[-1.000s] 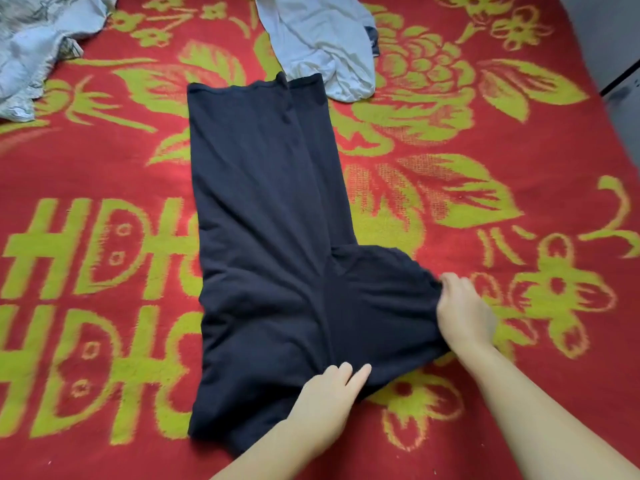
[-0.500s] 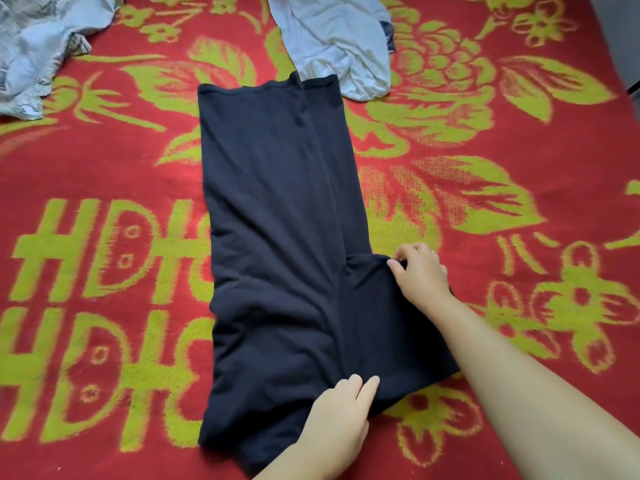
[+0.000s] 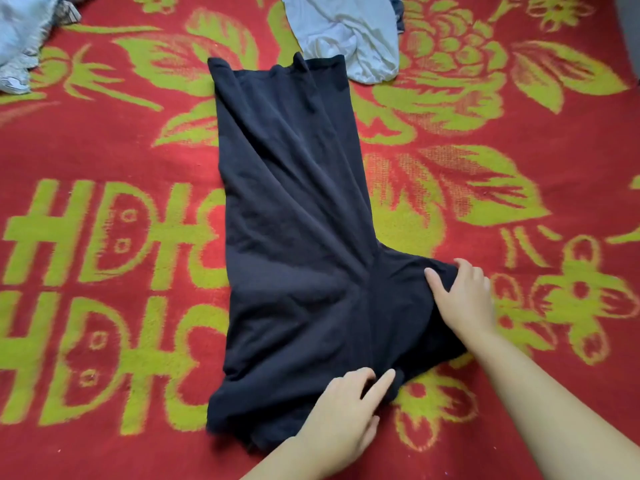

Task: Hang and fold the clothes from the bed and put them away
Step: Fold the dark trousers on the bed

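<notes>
Black trousers (image 3: 294, 237), folded in half lengthwise, lie flat on the red and green blanket (image 3: 104, 150), legs pointing away from me. Their seat sticks out as a flap to the right. My left hand (image 3: 346, 410) presses down with straight fingers on the near end by the waist. My right hand (image 3: 464, 296) grips the tip of the seat flap at its right edge, thumb on top of the cloth and fingers curled at the edge. Creases run from the legs toward that hand.
A pale grey garment (image 3: 346, 32) lies crumpled just beyond the trouser hems. Another light blue-grey heap (image 3: 24, 39) sits at the far left corner. A grey surface (image 3: 632, 29) edges the bed at the far right.
My right hand went in over the seat flap and has come back out to its right tip. The trouser legs now show slanting creases. My left hand stays pressed near the waist.
</notes>
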